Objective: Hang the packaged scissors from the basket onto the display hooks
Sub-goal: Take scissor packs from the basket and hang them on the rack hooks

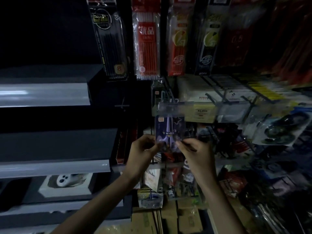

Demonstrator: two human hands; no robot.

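Scissors pack [169,130] up at the hook, left hand [143,149] and right hand [194,151] pinching its bottom corners; looks light, stiff, slick plastic, so edges seem the best hold.

Dim shop aisle: pale shelves [43,93] at left; right of them, pen packs [146,48] hang above cardboard boxes [168,218].

My left hand [143,152] and right hand [196,153] hold the scissors pack [169,130] between them, one at each bottom corner. Just above the pack runs a rail [175,107]. Higher up hang pen packs [147,48]. Shelves [43,94] lie left of my left hand, cartons [189,218] sit below my wrists, and hung packs [278,130] spread right of my right hand
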